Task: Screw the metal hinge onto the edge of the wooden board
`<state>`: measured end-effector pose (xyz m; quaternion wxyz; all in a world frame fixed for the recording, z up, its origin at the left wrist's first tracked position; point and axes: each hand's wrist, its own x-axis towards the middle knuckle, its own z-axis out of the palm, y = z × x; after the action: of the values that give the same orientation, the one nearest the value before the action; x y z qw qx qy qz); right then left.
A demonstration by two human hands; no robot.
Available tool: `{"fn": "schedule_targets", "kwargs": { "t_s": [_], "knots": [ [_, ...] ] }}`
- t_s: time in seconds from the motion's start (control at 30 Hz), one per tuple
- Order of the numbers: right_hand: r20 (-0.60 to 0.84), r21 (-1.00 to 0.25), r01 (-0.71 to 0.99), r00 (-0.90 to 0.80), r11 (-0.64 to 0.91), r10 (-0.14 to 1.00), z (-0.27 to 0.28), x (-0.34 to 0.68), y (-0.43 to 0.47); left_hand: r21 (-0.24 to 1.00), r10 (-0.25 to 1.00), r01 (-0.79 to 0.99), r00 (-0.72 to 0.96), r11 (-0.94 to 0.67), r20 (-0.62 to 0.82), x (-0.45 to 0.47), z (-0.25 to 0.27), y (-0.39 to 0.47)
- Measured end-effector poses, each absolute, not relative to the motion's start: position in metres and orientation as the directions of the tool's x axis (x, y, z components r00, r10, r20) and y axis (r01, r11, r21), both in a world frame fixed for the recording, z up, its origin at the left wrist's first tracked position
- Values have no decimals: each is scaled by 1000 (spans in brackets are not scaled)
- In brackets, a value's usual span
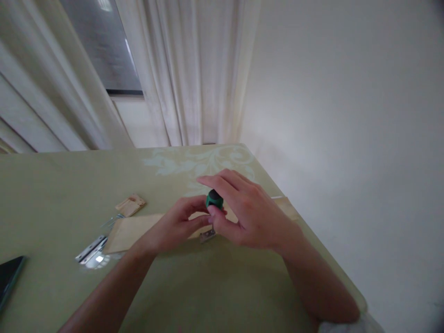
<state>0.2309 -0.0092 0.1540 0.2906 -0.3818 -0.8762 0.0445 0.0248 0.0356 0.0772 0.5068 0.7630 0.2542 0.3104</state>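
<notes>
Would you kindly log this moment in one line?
right hand: holding screwdriver; left hand: beside it; metal piece: at edge of board

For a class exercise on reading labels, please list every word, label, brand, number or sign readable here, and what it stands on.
None can be read.
Screwdriver handle and hinge below it: no lettering discernible.
Small wooden piece: dark marks, too blurred to tell.
Pale leafy pattern on the table: decoration, not writing.

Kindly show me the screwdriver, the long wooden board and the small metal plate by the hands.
Screwdriver [214,200], head view: on the handle.
Long wooden board [133,232], head view: left part.
Small metal plate [207,236], head view: upper face.
</notes>
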Motion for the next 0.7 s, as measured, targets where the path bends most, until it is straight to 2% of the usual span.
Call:
{"fn": "schedule_targets", "kwargs": {
  "t_s": [0.1,0.27,0.4,0.53,0.6,0.7],
  "knots": [
    [495,-304,668,-498,679,712,153,230,-9,929,776,99,585,-357,236,27,75,36],
    [505,-359,606,-514,710,694,151,229,-8,952,707,18,674,-304,214,29,76,35],
    [519,-357,646,-464,675,718,149,229,-8,933,772,66,584,-353,251,30,78,35],
    [505,-390,607,-487,692,712,150,229,-8,950,737,-9,628,-313,249,31,76,34],
    [519,-414,572,-491,708,700,151,230,-8,942,749,27,615,-334,248,31,76,34],
    [542,-386,592,-475,707,694,153,230,-8,931,802,84,539,-354,257,30,77,33]
  ]
}}
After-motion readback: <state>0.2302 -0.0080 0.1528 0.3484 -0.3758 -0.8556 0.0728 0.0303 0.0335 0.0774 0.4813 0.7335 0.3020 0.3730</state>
